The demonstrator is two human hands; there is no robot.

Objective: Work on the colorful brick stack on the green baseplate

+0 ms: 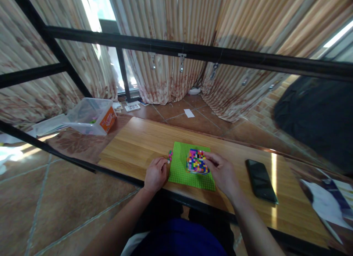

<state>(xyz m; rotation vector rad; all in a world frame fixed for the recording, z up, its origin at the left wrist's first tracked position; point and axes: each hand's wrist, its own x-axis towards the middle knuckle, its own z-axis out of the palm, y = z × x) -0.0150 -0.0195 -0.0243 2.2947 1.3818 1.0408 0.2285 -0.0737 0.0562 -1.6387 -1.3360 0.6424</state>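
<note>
A green baseplate (pixel 180 168) lies on the wooden table (pixel 138 145) in front of me. On it stands a square block of many-coloured small bricks (pixel 196 161). My right hand (pixel 222 171) rests at the block's right side, fingers touching its upper right edge. My left hand (pixel 156 173) sits curled on the table just left of the baseplate, pinching something small and white I cannot make out. A few loose small bricks (pixel 170 155) lie by the plate's left edge, just above that hand.
A black phone (pixel 260 180) lies on the table to the right. Papers (pixel 328 202) sit at the far right end. A clear plastic bin (pixel 92 115) stands on the floor at the left. Black metal bars (pixel 193 52) cross in front; curtains hang behind.
</note>
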